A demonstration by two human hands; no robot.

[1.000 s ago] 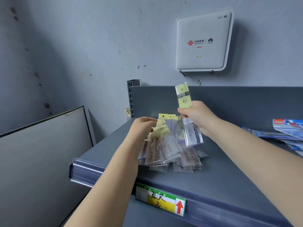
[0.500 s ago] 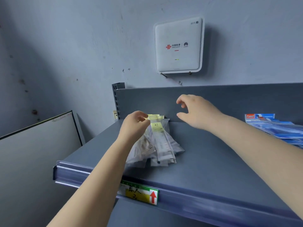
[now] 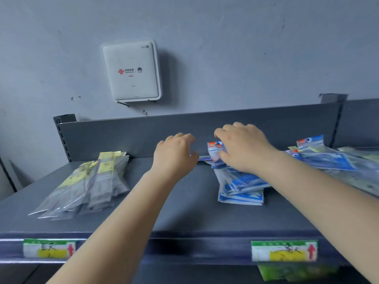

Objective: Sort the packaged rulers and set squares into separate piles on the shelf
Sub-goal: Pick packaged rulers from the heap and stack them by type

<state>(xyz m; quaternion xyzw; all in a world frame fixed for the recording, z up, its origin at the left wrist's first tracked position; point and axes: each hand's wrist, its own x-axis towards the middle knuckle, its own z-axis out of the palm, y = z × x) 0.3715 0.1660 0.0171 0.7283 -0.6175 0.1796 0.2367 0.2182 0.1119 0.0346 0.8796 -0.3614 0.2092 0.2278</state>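
A pile of clear packaged rulers (image 3: 92, 181) with yellow labels lies fanned out on the left of the grey shelf (image 3: 184, 214). A stack of blue packaged set squares (image 3: 240, 189) lies in the middle right. My right hand (image 3: 244, 148) sits on top of this stack, with fingers arched over the red-and-blue header cards and the thumb against the packs. My left hand (image 3: 174, 156) hovers just left of the stack with loosely curled fingers and holds nothing. It is close to a pack edge sticking out.
More blue packs (image 3: 328, 158) and some clear ones lie spread at the far right. The shelf's back panel (image 3: 123, 136) rises behind everything. A white router (image 3: 132, 71) hangs on the wall. Two green-yellow price labels (image 3: 49, 248) (image 3: 284, 251) sit on the front rail.
The ruler pack my right hand held was let go at the ruler pile. Both hands and my view then shifted right to the blue set square stack.
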